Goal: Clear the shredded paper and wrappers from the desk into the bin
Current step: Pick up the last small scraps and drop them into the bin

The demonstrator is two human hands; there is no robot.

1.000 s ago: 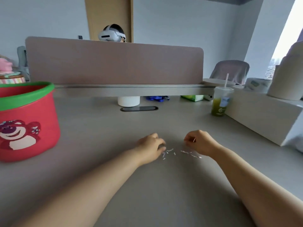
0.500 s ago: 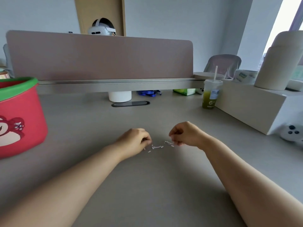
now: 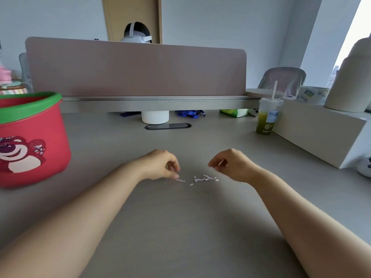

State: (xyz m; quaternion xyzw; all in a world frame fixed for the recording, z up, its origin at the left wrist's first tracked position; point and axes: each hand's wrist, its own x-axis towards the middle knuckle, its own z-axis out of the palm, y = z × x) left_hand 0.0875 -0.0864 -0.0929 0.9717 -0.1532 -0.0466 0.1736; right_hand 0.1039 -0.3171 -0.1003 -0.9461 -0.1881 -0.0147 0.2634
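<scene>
Several small white bits of shredded paper (image 3: 204, 178) lie on the grey desk (image 3: 180, 227) between my hands. My left hand (image 3: 161, 165) has its fingers curled downward, and the fingertips pinch the end of one ridged shred (image 3: 180, 180) on the desk. My right hand (image 3: 233, 165) hovers just above the desk to the right of the bits, fingers curled, pinching a white shred (image 3: 220, 162) between thumb and fingers. The bin (image 3: 30, 112), red with a green rim and a bear picture, stands on the desk at the far left, well apart from both hands.
A desk divider (image 3: 136, 69) runs across the back, with a white cup (image 3: 155, 116) and a dark cable slot (image 3: 168, 126) below it. A green drink with a straw (image 3: 268, 119) and a white box (image 3: 321, 133) stand at the right. A person wearing a headset sits behind the divider.
My right hand has risen slightly off the desk with a shred between its fingers. The hands have drawn a little apart. My left fingertips have come down onto a shred.
</scene>
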